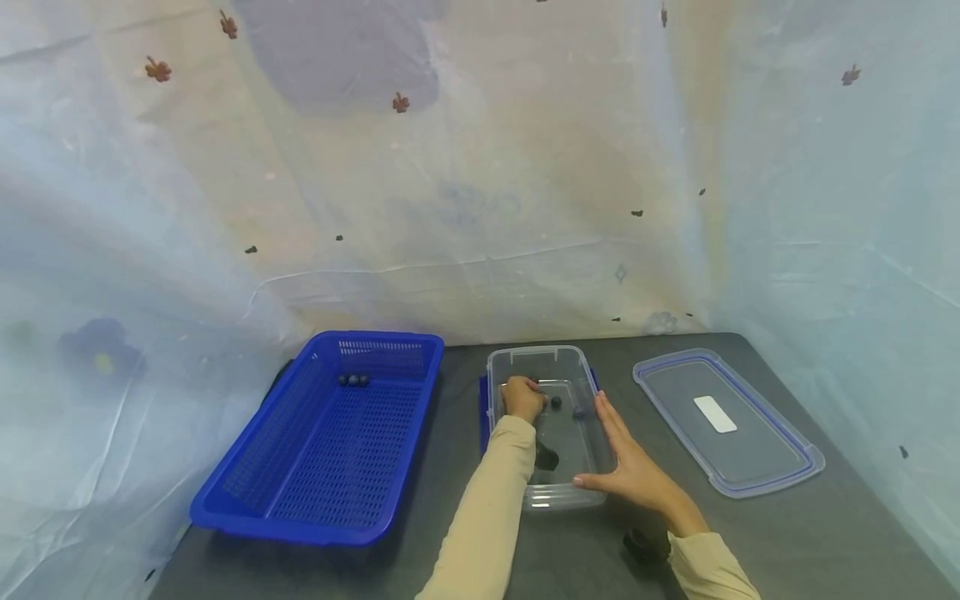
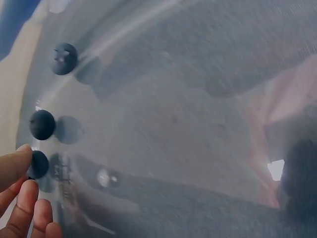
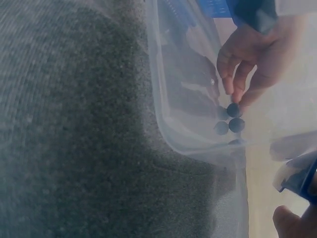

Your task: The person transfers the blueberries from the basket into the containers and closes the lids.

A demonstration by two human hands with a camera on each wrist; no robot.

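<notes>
A clear plastic container [image 1: 570,500] stands on the table, with three blueberries inside. My left hand [image 1: 522,398] reaches into it. In the left wrist view, its thumb and fingers pinch one blueberry [image 2: 38,164] by the container's wall; a second blueberry [image 2: 42,125] and a third blueberry [image 2: 64,58] lie in a row beyond. The right wrist view shows the same left hand [image 3: 257,59] with its fingertips on a blueberry [image 3: 233,110]. My right hand [image 1: 633,467] rests on the container's right side, fingers straight along the wall and thumb at the near rim.
A blue perforated basket [image 1: 375,533] sits on the left, with several blueberries [image 1: 352,380] at its far end. The clear lid [image 1: 757,454] with a blue seal and white label lies flat on the right. A patterned plastic sheet [image 1: 480,208] hangs behind the table.
</notes>
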